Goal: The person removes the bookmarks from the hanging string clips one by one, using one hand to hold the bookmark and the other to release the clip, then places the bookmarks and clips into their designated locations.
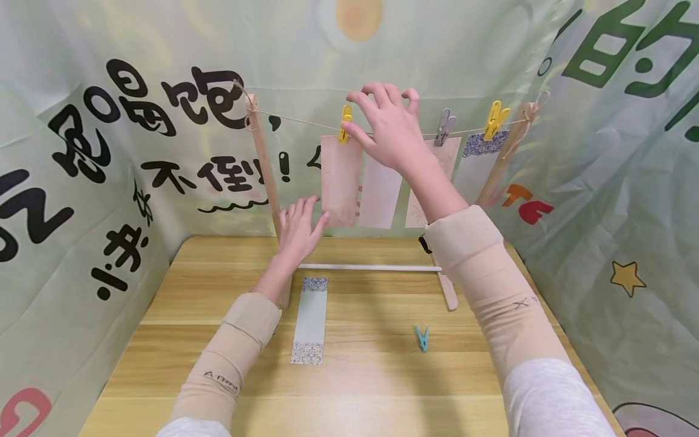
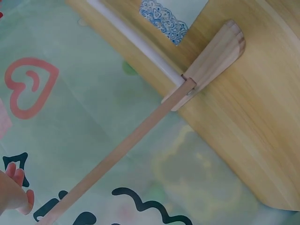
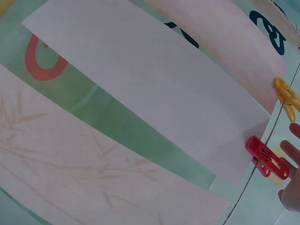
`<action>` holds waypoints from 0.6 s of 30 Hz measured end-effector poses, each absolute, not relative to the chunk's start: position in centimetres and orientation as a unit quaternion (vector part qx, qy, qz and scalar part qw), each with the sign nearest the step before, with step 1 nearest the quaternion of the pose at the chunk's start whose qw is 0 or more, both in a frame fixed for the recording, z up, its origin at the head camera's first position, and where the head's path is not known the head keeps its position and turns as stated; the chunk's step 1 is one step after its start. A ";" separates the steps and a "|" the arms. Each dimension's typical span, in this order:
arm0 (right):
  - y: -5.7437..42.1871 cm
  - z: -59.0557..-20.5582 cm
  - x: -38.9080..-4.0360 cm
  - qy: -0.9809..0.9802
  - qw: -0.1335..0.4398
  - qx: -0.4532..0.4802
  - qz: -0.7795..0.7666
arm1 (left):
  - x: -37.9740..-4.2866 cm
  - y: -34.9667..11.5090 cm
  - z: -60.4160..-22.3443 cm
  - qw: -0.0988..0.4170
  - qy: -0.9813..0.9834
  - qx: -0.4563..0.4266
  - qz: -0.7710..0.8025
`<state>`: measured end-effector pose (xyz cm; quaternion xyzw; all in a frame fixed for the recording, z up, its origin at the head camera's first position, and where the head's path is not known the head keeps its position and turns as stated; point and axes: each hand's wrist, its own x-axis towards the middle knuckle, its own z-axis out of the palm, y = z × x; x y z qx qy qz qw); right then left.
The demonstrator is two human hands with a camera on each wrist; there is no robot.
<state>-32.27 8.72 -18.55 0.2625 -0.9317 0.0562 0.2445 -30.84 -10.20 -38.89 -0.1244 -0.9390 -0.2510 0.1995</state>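
Printed cloth backdrop point(image 1: 180, 36) behind wood-grain table point(image 1: 371, 394). Twine point(image 1: 297, 119), strung between wooden posts point(image 1: 509, 145) so that paper strips point(image 1: 341, 182) hang. Red clothespin point(image 3: 264, 153), fastening the plain strip point(image 3: 154, 89); my right hand point(image 1: 392, 128) just beside it, fingers bent, grasping nothing. My left hand point(image 1: 297, 229), empty, near the left post point(image 1: 263, 158). On the table: lace-bordered strip point(image 1: 310, 315), blue clothespin point(image 1: 422, 340).

Both arms point(image 1: 480, 267) outstretched near the string point(image 1: 297, 120)
Right hand point(image 1: 389, 124) beside it, fingers bent; left hand point(image 1: 299, 229) below it, thumb apart.
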 end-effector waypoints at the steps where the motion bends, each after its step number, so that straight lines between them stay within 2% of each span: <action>1: 8.7 -18.5 -32.3 -0.933 0.241 0.261 0.055 | -30.8 -10.2 -38.9 0.197 -0.940 -0.124 -0.251; 18: 8.0 -18.3 -32.6 -0.937 0.233 0.258 0.044 | -30.9 -9.7 -39.3 0.190 -0.943 -0.122 -0.246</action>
